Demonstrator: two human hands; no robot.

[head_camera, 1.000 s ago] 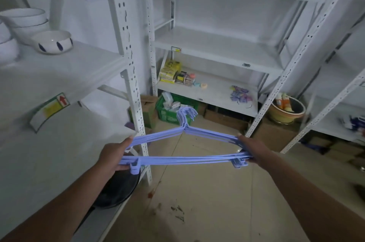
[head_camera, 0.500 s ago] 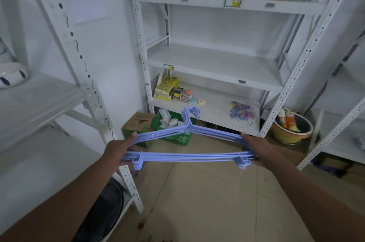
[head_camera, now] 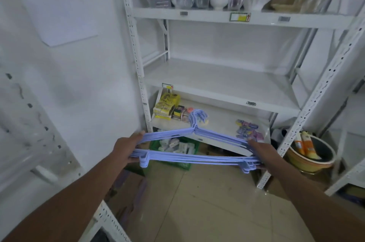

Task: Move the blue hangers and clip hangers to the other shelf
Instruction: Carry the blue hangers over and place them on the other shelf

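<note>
A flat stack of several blue hangers (head_camera: 189, 157) is held level in front of me, hooks pointing away toward the white shelf unit (head_camera: 219, 81). My left hand (head_camera: 126, 148) grips the stack's left end and my right hand (head_camera: 258, 152) grips its right end. The hooks (head_camera: 197, 117) overlap the low shelf board, where a small pile of purple and blue clips (head_camera: 247, 130) lies at the right. The middle shelf board above it is bare.
The top shelf carries glasses and white bowls (head_camera: 217, 0). Yellow packets and sponges (head_camera: 167, 108) sit on the low shelf's left. A green crate (head_camera: 177, 149) and cardboard boxes stand on the floor below; a yellow basin (head_camera: 310, 154) with bottles stands at the right. Another rack's post (head_camera: 110, 220) is near left.
I have turned away from the left rack and come closer to the far shelf unit. The hangers stay gripped in both hands and are carried nearer to its low shelf.
</note>
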